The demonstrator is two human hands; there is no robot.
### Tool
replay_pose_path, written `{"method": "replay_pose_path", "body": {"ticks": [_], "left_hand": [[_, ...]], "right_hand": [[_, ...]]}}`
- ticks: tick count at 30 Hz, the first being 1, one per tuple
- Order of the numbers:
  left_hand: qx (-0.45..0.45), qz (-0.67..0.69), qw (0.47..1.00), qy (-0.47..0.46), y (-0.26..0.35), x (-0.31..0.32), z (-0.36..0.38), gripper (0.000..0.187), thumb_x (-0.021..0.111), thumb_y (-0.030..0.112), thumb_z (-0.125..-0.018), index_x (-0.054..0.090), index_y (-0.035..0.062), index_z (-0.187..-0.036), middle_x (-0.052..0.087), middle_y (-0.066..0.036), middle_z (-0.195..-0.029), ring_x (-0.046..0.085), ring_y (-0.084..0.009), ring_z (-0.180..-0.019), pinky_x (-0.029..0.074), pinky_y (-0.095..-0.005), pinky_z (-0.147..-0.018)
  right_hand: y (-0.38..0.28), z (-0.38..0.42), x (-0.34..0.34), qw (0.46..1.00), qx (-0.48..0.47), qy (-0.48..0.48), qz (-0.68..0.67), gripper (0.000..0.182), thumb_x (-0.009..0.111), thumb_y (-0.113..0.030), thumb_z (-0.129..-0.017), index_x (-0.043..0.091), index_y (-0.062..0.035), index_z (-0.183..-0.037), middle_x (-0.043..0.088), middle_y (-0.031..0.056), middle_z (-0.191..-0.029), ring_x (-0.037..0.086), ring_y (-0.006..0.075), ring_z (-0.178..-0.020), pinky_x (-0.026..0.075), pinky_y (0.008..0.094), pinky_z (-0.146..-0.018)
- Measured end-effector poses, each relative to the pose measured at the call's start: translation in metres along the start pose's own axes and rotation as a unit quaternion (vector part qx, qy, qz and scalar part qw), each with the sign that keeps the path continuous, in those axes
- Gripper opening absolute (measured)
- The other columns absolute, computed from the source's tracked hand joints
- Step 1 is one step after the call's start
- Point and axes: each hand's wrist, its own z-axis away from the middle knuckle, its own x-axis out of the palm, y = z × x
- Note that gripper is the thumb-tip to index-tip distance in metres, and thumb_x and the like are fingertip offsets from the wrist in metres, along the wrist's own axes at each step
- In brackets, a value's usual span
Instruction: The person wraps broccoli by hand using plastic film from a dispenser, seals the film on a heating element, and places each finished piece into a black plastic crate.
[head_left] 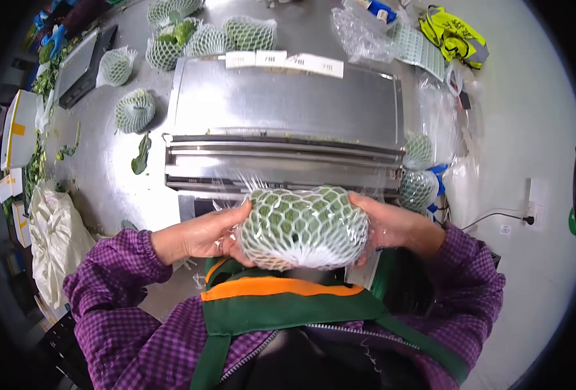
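A netted bundle (304,227) — green produce in white mesh, wrapped in glossy clear film — is held up at the near edge of a steel machine (288,104); take it as the centre of the clock. The left hand (219,231) is clamped on its 9 o'clock end and the right hand (392,224) on its 3 o'clock end, both thumbs toward the top.

At 12 o'clock, along the machine's far edge, runs a row of white labels (271,59) with small dark printed characters, too small to read surely. At 1 o'clock a yellow safety vest (453,36) bears black lettering, crumpled beyond reading. At 3 o'clock a small white tag (505,229) with a dark code-like pattern is on the wall, just below a black plug (529,220). I can make out no brand name.

More netted pieces (135,110) lie on the steel table (99,169) from 10 to 11 o'clock. A pale sack (57,240) slumps at 9 — a white box (18,130) with orange tape stands just above it.
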Motion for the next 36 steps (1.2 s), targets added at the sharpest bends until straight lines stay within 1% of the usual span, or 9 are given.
{"method": "replay_pose_path", "body": {"ticks": [3,7,11,15,18,23,29,34,36], "left_hand": [[-0.140,0.233,0.962,0.002,-0.031,-0.003,-0.003,0.065,0.040,0.057,-0.091,0.048,0.0038,-0.126,0.060,-0.017,-0.115,0.064,-0.0302,-0.097,0.058,-0.0390,-0.077],[-0.169,0.353,0.919,-0.054,-0.058,-0.045,-0.023,0.064,0.043,0.058,-0.090,0.052,0.0033,-0.122,0.064,-0.022,-0.103,0.068,-0.0334,-0.079,0.061,-0.0342,-0.056],[-0.172,0.386,0.906,-0.035,-0.069,-0.036,-0.009,0.068,0.041,0.058,-0.090,0.049,-0.0007,-0.123,0.060,-0.030,-0.103,0.068,-0.0315,-0.080,0.061,-0.0324,-0.060],[-0.009,0.112,0.984,0.140,-0.112,-0.019,0.037,0.046,0.044,0.035,-0.097,0.050,-0.0052,-0.119,0.063,-0.016,-0.106,0.062,-0.0219,-0.100,0.052,-0.0307,-0.090],[-0.017,0.009,0.982,0.190,-0.144,-0.006,0.053,0.035,0.046,0.030,-0.097,0.056,-0.0018,-0.110,0.064,-0.011,-0.101,0.062,-0.0163,-0.095,0.050,-0.0260,-0.086],[0.262,0.042,0.903,0.337,-0.182,-0.021,0.047,0.028,0.044,0.028,-0.099,0.058,0.0047,-0.090,0.059,-0.002,-0.070,0.055,-0.0081,-0.059,0.044,-0.0199,-0.055],[0.228,0.075,0.872,0.427,-0.203,-0.066,0.042,0.027,0.046,0.028,-0.098,0.055,0.0076,-0.083,0.048,0.004,-0.059,0.040,-0.0049,-0.046,0.031,-0.0201,-0.042],[0.067,-0.088,0.926,0.360,-0.213,-0.103,-0.014,0.028,0.050,0.023,-0.096,0.056,0.0074,-0.074,0.048,0.004,-0.060,0.039,-0.0043,-0.048,0.033,-0.0205,-0.044],[0.283,-0.451,0.791,0.302,-0.201,-0.095,-0.053,0.019,0.054,0.017,-0.092,0.058,-0.0006,-0.096,0.062,-0.003,-0.074,0.053,-0.0067,-0.058,0.048,-0.0236,-0.059]], "right_hand": [[0.063,-0.037,-0.020,0.956,0.086,-0.183,-0.212,0.068,0.030,-0.062,-0.092,0.054,-0.0037,-0.119,0.067,0.0188,-0.086,0.067,0.0276,-0.064,0.058,0.0351,-0.052],[0.092,-0.067,-0.030,0.908,0.091,-0.192,-0.360,0.072,0.030,-0.065,-0.090,0.053,-0.0049,-0.122,0.066,0.0216,-0.091,0.068,0.0260,-0.066,0.058,0.0300,-0.050],[0.112,-0.051,-0.022,0.918,0.033,-0.197,-0.342,0.078,0.029,-0.065,-0.090,0.050,0.0024,-0.122,0.061,0.0255,-0.105,0.067,0.0245,-0.076,0.058,0.0284,-0.067],[0.150,-0.019,0.010,0.985,-0.063,0.067,-0.148,0.039,0.050,-0.030,-0.096,0.055,0.0056,-0.111,0.065,0.0159,-0.093,0.065,0.0200,-0.078,0.056,0.0271,-0.071],[0.166,-0.023,0.031,0.925,-0.224,0.301,-0.066,0.024,0.051,-0.021,-0.095,0.058,0.0016,-0.095,0.061,0.0051,-0.073,0.055,0.0080,-0.057,0.042,0.0190,-0.048],[0.166,-0.059,0.021,0.821,-0.364,0.379,-0.222,0.023,0.049,-0.021,-0.097,0.057,-0.0016,-0.086,0.042,-0.0038,-0.058,0.034,0.0023,-0.043,0.025,0.0174,-0.038],[0.241,-0.088,-0.028,0.736,-0.384,0.555,-0.054,0.023,0.049,-0.019,-0.096,0.057,-0.0025,-0.083,0.042,-0.0052,-0.057,0.032,0.0000,-0.045,0.025,0.0188,-0.041],[0.295,-0.158,-0.034,0.741,-0.296,0.548,0.251,0.022,0.049,-0.017,-0.094,0.063,0.0005,-0.092,0.066,0.0039,-0.080,0.061,0.0235,-0.070,0.046,0.0350,-0.061],[0.290,-0.194,-0.036,0.790,-0.249,0.477,0.294,0.024,0.049,-0.017,-0.094,0.062,0.0018,-0.102,0.068,0.0072,-0.095,0.064,0.0273,-0.084,0.050,0.0371,-0.071]]}}
